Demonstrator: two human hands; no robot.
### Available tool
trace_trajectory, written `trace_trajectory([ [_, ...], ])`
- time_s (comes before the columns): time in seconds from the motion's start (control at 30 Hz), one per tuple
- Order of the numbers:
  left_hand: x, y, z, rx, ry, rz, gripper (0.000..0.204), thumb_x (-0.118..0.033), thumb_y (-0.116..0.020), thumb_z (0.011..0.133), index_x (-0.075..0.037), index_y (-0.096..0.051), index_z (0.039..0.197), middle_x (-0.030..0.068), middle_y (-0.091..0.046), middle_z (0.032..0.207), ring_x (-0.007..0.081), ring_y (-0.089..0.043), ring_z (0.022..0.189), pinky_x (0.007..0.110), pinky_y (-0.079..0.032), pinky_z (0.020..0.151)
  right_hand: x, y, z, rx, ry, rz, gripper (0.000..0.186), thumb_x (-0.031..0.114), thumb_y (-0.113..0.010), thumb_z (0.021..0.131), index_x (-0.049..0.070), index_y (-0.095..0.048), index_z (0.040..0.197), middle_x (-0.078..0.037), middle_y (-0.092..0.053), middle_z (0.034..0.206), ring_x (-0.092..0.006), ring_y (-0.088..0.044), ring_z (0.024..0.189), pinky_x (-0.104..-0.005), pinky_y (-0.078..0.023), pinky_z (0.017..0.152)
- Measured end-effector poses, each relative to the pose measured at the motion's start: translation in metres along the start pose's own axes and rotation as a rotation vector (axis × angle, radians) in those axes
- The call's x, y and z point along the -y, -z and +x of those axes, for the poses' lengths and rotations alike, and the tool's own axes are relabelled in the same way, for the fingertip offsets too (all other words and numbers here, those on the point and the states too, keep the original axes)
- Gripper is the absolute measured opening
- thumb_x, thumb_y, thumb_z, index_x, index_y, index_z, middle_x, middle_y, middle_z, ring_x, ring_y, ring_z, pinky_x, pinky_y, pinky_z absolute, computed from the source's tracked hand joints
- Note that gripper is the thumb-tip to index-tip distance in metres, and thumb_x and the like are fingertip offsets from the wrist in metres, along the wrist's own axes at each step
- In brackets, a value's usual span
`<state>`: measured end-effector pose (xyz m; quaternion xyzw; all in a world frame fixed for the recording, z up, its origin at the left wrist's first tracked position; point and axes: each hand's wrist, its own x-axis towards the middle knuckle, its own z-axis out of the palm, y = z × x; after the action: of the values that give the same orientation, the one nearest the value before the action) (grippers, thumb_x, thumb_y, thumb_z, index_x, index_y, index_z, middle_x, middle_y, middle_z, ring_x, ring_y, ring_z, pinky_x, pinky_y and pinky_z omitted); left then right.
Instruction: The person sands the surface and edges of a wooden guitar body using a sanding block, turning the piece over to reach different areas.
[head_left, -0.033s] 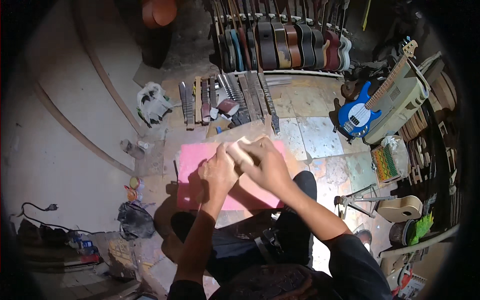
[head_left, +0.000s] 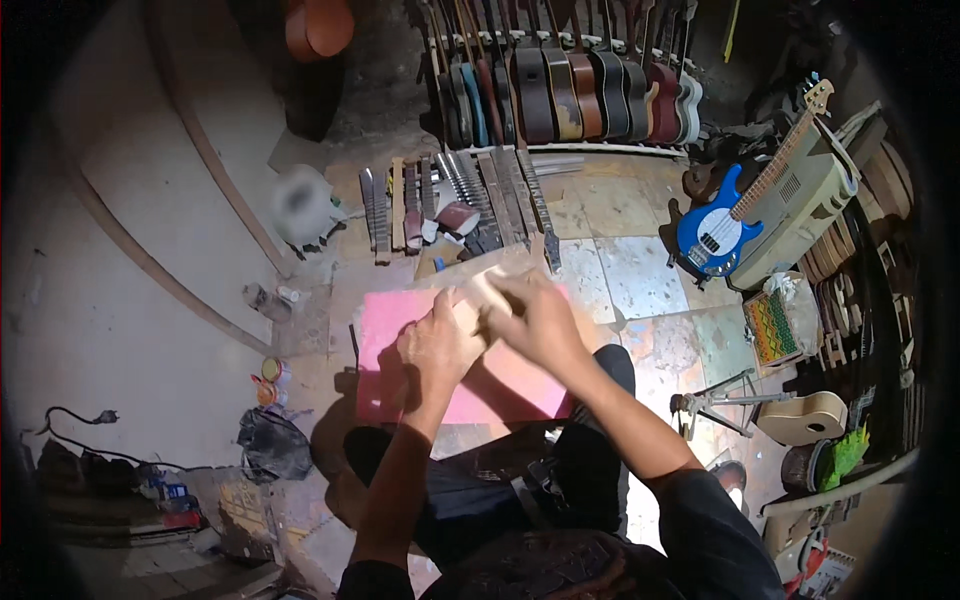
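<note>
Between my hands, above a pink board (head_left: 385, 385), is a pale, smooth piece (head_left: 474, 312) that looks like wood. My left hand (head_left: 438, 338) grips its left side, fingers wrapped round the near end. On the other side my right hand (head_left: 545, 325) bends over the piece with curled fingers, slightly smeared by motion. Whether something thin lies under those fingers cannot be made out. Just beyond the hands, a greyish flat sheet (head_left: 488, 266) shows at the board's far edge. My lap is under the board's near edge.
Several guitar necks (head_left: 495, 195) lie on the tiled floor ahead, before a rack of guitars (head_left: 585, 95). To the right stand a blue bass guitar (head_left: 720, 232), a folding stand (head_left: 715, 405) and a small pale guitar body (head_left: 805, 418). A black plastic bag (head_left: 272, 445) and small cans (head_left: 275, 372) sit left.
My right hand has shifted slightly to the right over the pale piece, its fingers in a somewhat different position. My left hand keeps its grip.
</note>
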<state>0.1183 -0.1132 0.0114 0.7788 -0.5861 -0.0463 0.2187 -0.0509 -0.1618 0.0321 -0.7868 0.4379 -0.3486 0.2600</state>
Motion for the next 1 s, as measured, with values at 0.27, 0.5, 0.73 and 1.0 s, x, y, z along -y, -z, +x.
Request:
trace_trajectory([
  [0.27, 0.009, 0.013, 0.009, -0.109, -0.279, -0.171, 0.065, -0.036, -0.087, 0.077, -0.011, -0.067, 0.134, 0.0154, -0.075, 0.118, 0.0340, -0.073, 0.107, 0.043, -0.058, 0.091, -0.071, -0.033, -0.045, -0.658, -0.385, 0.723, 0.039, 0.019, -0.065, 0.101, -0.004, -0.063, 0.132, -0.011, -0.073, 0.110, -0.0208, -0.068, 0.101, -0.0354, -0.053, 0.091],
  [0.5, 0.043, -0.014, 0.029, -0.345, -0.658, -0.134, 0.042, -0.024, -0.085, 0.080, -0.015, -0.077, 0.121, 0.0098, -0.072, 0.128, 0.0321, -0.069, 0.114, 0.041, -0.056, 0.096, -0.211, -0.178, -0.127, -0.389, -0.805, 0.613, 0.037, 0.020, -0.058, 0.099, -0.001, -0.069, 0.127, -0.015, -0.073, 0.117, -0.0235, -0.068, 0.112, -0.0353, -0.050, 0.099],
  [0.73, 0.005, 0.013, 0.030, -0.153, -0.541, -0.018, 0.035, -0.021, -0.077, 0.082, -0.023, -0.079, 0.117, 0.0081, -0.066, 0.110, 0.0321, -0.062, 0.109, 0.046, -0.054, 0.093, -0.237, -0.200, -0.148, -0.298, -0.859, 0.428, 0.034, 0.026, -0.057, 0.104, 0.000, -0.075, 0.116, -0.013, -0.077, 0.104, -0.0208, -0.070, 0.096, -0.0363, -0.054, 0.089],
  [1.0, -0.027, -0.003, 0.049, 0.170, -0.517, 0.456, 0.041, -0.025, -0.065, 0.086, -0.035, -0.075, 0.125, 0.0080, -0.067, 0.105, 0.0305, -0.065, 0.102, 0.046, -0.054, 0.084, -0.183, -0.175, -0.143, -0.218, -0.747, 0.093, 0.047, 0.043, -0.072, 0.094, 0.000, -0.071, 0.114, -0.023, -0.071, 0.107, -0.0393, -0.069, 0.101, -0.0467, -0.054, 0.091],
])
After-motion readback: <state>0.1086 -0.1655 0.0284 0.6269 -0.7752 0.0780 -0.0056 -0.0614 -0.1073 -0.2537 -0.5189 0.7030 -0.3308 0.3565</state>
